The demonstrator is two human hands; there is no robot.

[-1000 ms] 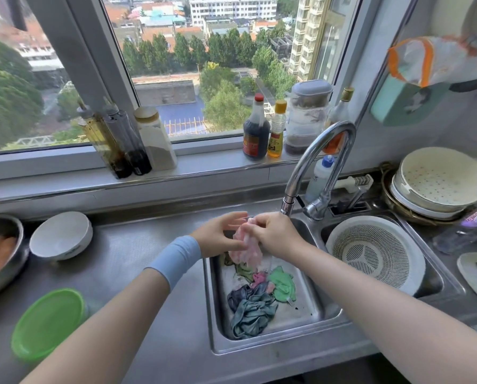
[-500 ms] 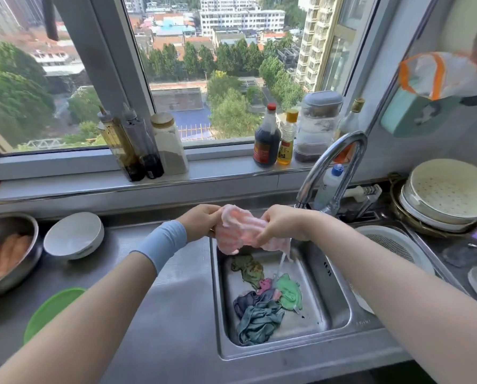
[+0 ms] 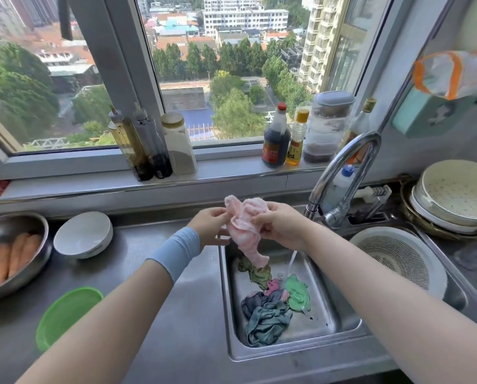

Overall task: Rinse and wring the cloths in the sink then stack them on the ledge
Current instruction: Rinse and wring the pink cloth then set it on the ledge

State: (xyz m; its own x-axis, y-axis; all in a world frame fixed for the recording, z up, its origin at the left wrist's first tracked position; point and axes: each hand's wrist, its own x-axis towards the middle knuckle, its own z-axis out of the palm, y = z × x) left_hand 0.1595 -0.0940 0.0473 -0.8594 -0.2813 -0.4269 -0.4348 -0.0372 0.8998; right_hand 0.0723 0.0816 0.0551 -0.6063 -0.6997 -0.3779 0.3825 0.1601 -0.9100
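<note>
You were at the wring step with the first cloth. Your left hand (image 3: 209, 227) pinched an upper edge of the pink cloth (image 3: 244, 231) and your right hand (image 3: 281, 225) gripped a bunched fold of it, both above the back of the sink (image 3: 233, 345), with the cloth's twisted tail hanging towards the basin. A thin stream ran from the tap (image 3: 342, 167) just beside it. The cloth looked like soft, nubby terry, crumpled and probably heavy with water, though I could not make out drips. The other cloths (image 3: 270, 311), olive, pink, green, grey and teal, lay wadded on the smooth steel floor. No cloth lay on the ledge (image 3: 93, 187) yet. Next, I judged, you needed opposite twists from both hands, then a flat fold so the cloth would stack on that narrow ledge.
</note>
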